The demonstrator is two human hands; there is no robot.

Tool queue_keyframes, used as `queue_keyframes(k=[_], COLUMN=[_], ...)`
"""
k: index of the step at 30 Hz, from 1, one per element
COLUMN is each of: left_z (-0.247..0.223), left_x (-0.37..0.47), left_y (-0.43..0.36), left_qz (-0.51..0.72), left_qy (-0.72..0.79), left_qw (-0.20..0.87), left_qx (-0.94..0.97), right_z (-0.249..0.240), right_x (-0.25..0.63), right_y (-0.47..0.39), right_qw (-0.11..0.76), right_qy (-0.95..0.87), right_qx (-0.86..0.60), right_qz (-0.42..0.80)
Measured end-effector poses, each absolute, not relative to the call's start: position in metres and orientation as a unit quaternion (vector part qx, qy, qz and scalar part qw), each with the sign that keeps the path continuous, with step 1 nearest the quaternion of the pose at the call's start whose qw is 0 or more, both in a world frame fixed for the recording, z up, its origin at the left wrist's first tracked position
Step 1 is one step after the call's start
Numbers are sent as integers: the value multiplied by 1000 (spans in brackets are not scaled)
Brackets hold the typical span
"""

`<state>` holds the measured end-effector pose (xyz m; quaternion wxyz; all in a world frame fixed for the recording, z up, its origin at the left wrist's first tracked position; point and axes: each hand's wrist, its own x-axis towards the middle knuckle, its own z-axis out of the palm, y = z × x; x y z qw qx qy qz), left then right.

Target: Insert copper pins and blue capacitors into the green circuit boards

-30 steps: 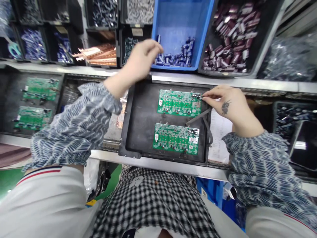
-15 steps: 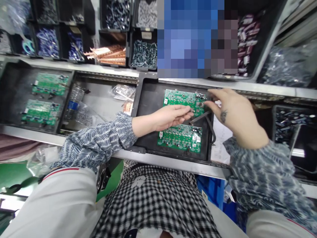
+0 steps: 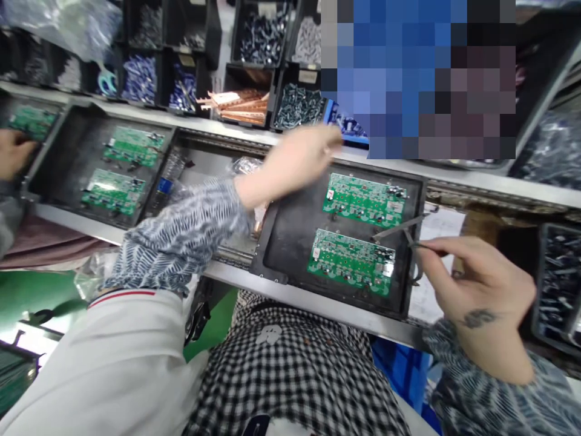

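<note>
Two green circuit boards lie in a black tray (image 3: 290, 242), an upper board (image 3: 365, 200) and a lower board (image 3: 351, 261). My left hand (image 3: 302, 158), blurred by motion, reaches over the tray's back left corner near a blue bin of small parts (image 3: 347, 124); what its fingers do is smeared. At the tray's right edge my right hand (image 3: 476, 281) pinches a thin dark strip (image 3: 413, 239) between thumb and forefinger. Another grey bar (image 3: 399, 229) crosses the tray's right side between the boards.
Behind stand bins of screws (image 3: 299, 104), copper strips (image 3: 245, 104) and blue parts (image 3: 140, 79). Another tray (image 3: 59, 163) with two boards is at left. A co-worker's hand (image 3: 13, 151) touches a board at far left. Paper (image 3: 436, 266) lies right of the tray.
My left hand has moved from over the boards to the back left. My right hand has come down and toward me, to the strip at the tray's right edge. The view has shifted left.
</note>
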<state>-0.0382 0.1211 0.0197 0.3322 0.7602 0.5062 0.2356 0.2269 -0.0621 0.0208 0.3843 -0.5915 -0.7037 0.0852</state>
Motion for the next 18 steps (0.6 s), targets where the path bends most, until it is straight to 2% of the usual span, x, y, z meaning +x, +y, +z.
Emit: queue_keyframes(k=[1,4,9,18], left_z=[20,15,4,19], left_x=[-61,-128,-176,-157], left_y=[147,213,247,227], left_qz=[201,148,82,5], left_qy=[582,651,640,639], left_qw=[241,153,135,49], left_qx=[751,728,752,768], right_z=[18,5,-18,-40], right_x=[233,247,258,266], right_y=[-69,-86,-93,-82], right_qw=[379,368,359,275], right_qy=[-690,-649,-667,-716], right_qx=[-610,-658,-650,-639], right_qz=[91,99,58,59])
